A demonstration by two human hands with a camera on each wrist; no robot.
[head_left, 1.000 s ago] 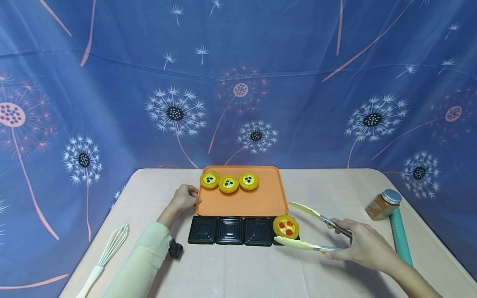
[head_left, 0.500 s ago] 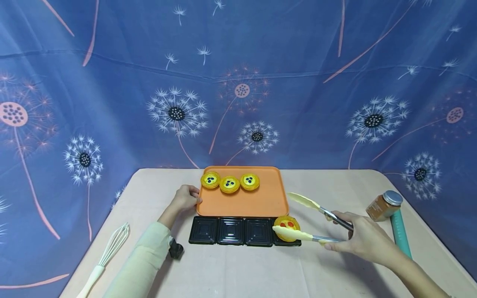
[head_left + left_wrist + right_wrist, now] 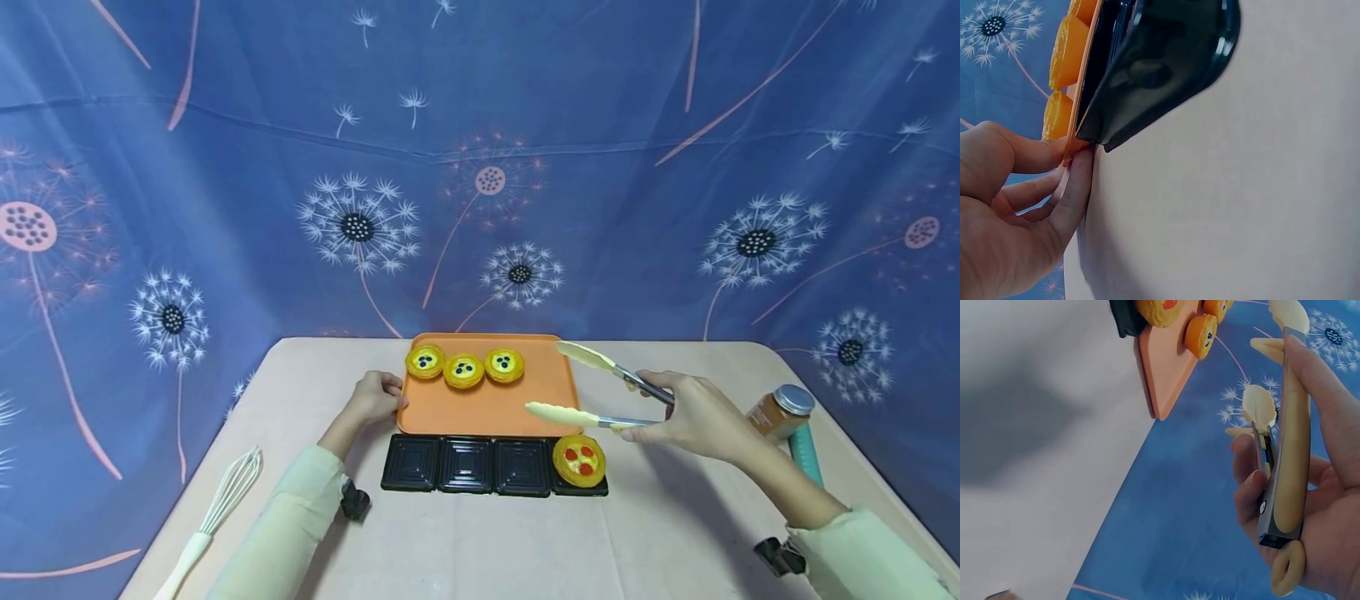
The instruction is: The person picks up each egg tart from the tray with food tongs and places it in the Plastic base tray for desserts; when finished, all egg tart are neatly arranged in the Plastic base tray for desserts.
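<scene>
My left hand (image 3: 372, 397) pinches the left rim of an orange tray (image 3: 480, 412) between thumb and fingers, as the left wrist view also shows. On the tray's far left sit three tarts (image 3: 464, 371) with dark blue berry-like dots. My right hand (image 3: 701, 417) holds a pair of tongs (image 3: 1291, 437) with cream tips, spread apart with nothing between them. In the head view the tips overlap the tray's right part. A tart with red pieces (image 3: 579, 461) rests in the rightmost section of a black plastic tray (image 3: 465, 464) with a row of several square sections.
A white-handled whisk (image 3: 217, 508) lies at the left. On the right stands a jar (image 3: 782, 412) with a silver lid, beside a teal stick-like object (image 3: 806, 457). A blue dandelion-print cloth (image 3: 480, 167) surrounds the table's back and sides.
The right hand has lifted the spread tongs away from the red-topped tart and moved them up and left, toward the orange tray. The left hand stays at the tray's rim.
</scene>
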